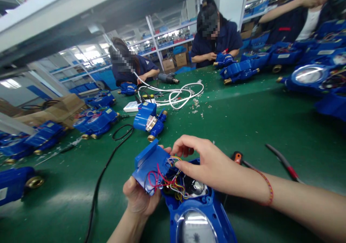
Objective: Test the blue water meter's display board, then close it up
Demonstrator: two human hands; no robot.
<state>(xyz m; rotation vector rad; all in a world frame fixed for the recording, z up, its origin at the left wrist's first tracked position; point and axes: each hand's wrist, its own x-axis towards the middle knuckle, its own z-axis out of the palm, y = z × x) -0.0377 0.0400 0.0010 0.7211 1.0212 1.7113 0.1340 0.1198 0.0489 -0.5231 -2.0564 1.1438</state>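
Observation:
My left hand [142, 198] grips a blue plastic cover [152, 167], tilted up with its inner side showing. Red, black, yellow and white wires [169, 181] run from this cover into the open body of a blue water meter [213, 214] just below. A round clear window [198, 228] faces up on the meter's near part. Over the cover's right edge, my right hand [196, 158] has its fingers curled and its thumb against the thin wires there; the fingertips are partly hidden.
A screwdriver with an orange-black handle [238, 158] and a grey cable with a red band [286, 167] lie to the right. Ahead are another meter [150, 120], a white power strip [132, 106] and a heat gun [168, 78]. Several meters line both sides; co-workers [216, 37] sit opposite.

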